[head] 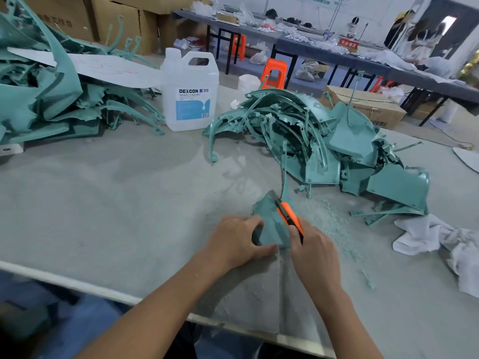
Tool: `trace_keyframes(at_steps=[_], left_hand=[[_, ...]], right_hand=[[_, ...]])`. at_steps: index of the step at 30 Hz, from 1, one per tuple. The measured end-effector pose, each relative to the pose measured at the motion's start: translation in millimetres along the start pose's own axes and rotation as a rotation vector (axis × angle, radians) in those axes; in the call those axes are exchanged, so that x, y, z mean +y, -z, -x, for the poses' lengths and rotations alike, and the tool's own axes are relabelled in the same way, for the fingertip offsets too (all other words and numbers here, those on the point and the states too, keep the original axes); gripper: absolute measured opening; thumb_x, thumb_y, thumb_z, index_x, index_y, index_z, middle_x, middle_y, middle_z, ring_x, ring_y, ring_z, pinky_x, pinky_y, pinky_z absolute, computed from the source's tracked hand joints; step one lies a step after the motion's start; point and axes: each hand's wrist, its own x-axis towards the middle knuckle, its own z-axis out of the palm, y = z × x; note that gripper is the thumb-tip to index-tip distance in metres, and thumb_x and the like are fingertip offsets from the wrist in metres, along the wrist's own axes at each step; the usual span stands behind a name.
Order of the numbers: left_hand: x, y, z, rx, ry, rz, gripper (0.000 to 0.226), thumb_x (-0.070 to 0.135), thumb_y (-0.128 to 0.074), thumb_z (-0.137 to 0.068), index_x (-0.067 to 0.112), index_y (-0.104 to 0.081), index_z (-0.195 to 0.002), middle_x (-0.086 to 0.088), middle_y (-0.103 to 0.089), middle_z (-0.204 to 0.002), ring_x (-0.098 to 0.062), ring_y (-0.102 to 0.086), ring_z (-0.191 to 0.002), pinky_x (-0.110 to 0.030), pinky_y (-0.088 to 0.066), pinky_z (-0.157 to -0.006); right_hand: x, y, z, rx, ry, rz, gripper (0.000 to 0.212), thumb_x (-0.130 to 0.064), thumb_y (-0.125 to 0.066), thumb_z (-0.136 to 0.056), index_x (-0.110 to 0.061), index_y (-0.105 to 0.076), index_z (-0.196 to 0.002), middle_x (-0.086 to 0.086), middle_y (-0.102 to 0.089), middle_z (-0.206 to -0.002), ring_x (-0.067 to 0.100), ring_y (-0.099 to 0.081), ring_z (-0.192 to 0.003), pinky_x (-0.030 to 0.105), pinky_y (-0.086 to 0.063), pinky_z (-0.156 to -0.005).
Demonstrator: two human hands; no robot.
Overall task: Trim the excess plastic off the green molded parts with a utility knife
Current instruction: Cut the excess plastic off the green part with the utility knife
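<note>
My left hand point(237, 240) grips a green molded part point(269, 224) against the grey table, fingers curled over its left edge and thumb under its near edge. My right hand point(311, 251) holds an orange utility knife point(287, 215), whose blade end lies across the part's upper right edge. A thin green strip point(285, 182) rises from the part toward the pile behind it.
A heap of green molded parts point(324, 141) lies behind right, and another heap point(46, 94) at far left. A white DEXCON jug point(190, 94) stands between them. White cloth point(440, 239) lies at right. Green shavings point(337, 224) dust the table point(116, 203).
</note>
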Motion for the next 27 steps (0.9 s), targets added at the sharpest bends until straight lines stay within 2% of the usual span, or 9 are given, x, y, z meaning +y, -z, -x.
trace_keyframes(at_steps=[4,6,8,10,13,18,20,23,27], left_hand=[[0,0,1,0.018,-0.013,0.005,0.075,0.09,-0.041,-0.069,0.027,-0.059,-0.105,0.004,-0.07,-0.094,-0.02,-0.062,-0.083,-0.03,-0.035,-0.075],[0,-1,1,0.025,-0.009,0.005,0.074,0.09,-0.041,-0.069,0.027,-0.059,-0.105,0.005,-0.069,-0.094,-0.02,-0.061,-0.082,-0.03,-0.034,-0.075],[0,-2,2,0.018,-0.007,0.013,0.071,0.089,-0.043,-0.07,0.029,-0.059,-0.106,0.006,-0.068,-0.093,-0.019,-0.06,-0.082,-0.031,-0.036,-0.076],[0,-2,1,0.001,0.0,0.018,0.069,0.088,-0.043,-0.07,0.031,-0.057,-0.105,0.007,-0.067,-0.093,-0.019,-0.059,-0.083,-0.031,-0.035,-0.077],[-1,-2,0,0.005,0.006,-0.004,0.072,0.091,-0.041,-0.069,0.03,-0.057,-0.104,0.006,-0.068,-0.093,-0.02,-0.059,-0.083,-0.031,-0.035,-0.077],[0,-1,1,-0.007,0.005,-0.01,0.07,0.088,-0.043,-0.071,0.031,-0.057,-0.11,0.006,-0.068,-0.098,-0.02,-0.059,-0.087,-0.034,-0.04,-0.083],[1,0,0,-0.024,0.01,-0.023,0.073,0.088,-0.042,-0.071,0.028,-0.057,-0.109,0.004,-0.067,-0.099,-0.021,-0.058,-0.088,-0.035,-0.04,-0.084],[1,1,1,-0.028,0.017,-0.016,0.074,0.086,-0.043,-0.072,0.026,-0.058,-0.113,0.003,-0.068,-0.101,-0.022,-0.059,-0.091,-0.036,-0.041,-0.087],[2,2,1,-0.03,0.017,-0.024,0.075,0.086,-0.042,-0.07,0.025,-0.059,-0.111,0.002,-0.068,-0.101,-0.023,-0.059,-0.09,-0.035,-0.041,-0.085]], right_hand=[[14,4,-3,0.014,0.003,0.01,0.021,-0.031,-0.045,-0.103,-0.018,-0.061,-0.107,0.0,-0.057,-0.073,0.024,-0.054,-0.064,0.036,-0.038,-0.056],[15,4,1,0.006,0.049,-0.003,0.019,-0.031,-0.046,-0.102,-0.02,-0.06,-0.109,0.0,-0.058,-0.073,0.023,-0.055,-0.064,0.037,-0.043,-0.057],[22,6,-2,-0.004,0.02,0.029,0.02,-0.031,-0.047,-0.102,-0.021,-0.061,-0.112,0.002,-0.061,-0.077,0.025,-0.058,-0.069,0.04,-0.047,-0.06],[29,9,-5,0.025,0.006,0.03,0.021,-0.032,-0.048,-0.102,-0.023,-0.063,-0.113,-0.001,-0.06,-0.075,0.024,-0.057,-0.068,0.037,-0.043,-0.056],[20,6,1,0.042,0.107,-0.039,0.021,-0.031,-0.051,-0.101,-0.023,-0.063,-0.116,-0.004,-0.059,-0.072,0.017,-0.053,-0.061,0.031,-0.035,-0.051],[25,3,-7,0.03,0.044,-0.01,0.024,-0.032,-0.047,-0.103,-0.02,-0.062,-0.118,0.001,-0.062,-0.075,0.025,-0.058,-0.066,0.04,-0.047,-0.058],[23,7,-5,0.039,0.122,-0.043,0.026,-0.034,-0.047,-0.102,-0.025,-0.061,-0.123,-0.002,-0.063,-0.079,0.022,-0.059,-0.067,0.039,-0.048,-0.058],[19,8,-2,-0.033,0.218,0.005,0.034,-0.036,-0.051,-0.101,-0.029,-0.058,-0.134,-0.001,-0.068,-0.096,0.025,-0.064,-0.077,0.041,-0.052,-0.063],[21,11,-8,0.014,0.219,0.059,0.035,-0.036,-0.052,-0.101,-0.026,-0.06,-0.133,0.002,-0.069,-0.091,0.029,-0.064,-0.071,0.041,-0.051,-0.057]])
